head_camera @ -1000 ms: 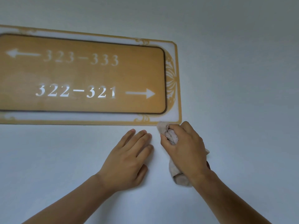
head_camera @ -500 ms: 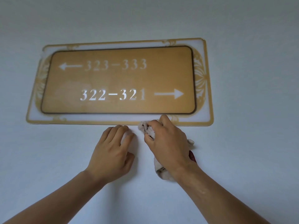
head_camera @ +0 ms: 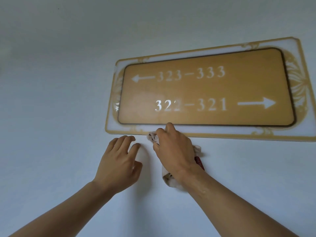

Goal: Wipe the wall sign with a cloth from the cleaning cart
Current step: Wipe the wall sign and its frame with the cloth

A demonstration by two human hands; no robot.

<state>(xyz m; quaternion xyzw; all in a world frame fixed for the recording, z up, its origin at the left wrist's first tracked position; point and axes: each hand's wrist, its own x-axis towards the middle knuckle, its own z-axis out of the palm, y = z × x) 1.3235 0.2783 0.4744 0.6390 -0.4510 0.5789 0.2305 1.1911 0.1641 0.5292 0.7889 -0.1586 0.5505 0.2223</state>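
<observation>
Right hand: the right hand is gripping a bunched pale cloth, fingers curled round it, pressing it against the lower border of the wall sign.
Left hand: the left hand is resting flat on the wall just below the sign's lower left corner, fingers relaxed and spread.
Open room: bare wall is stretching left of and below the sign.
Cut off: the sign's right end is running out of frame.
Hard to make out: most of the cloth is lying hidden under the hand; the digits "322–321" are partly washed out by glare.
</observation>
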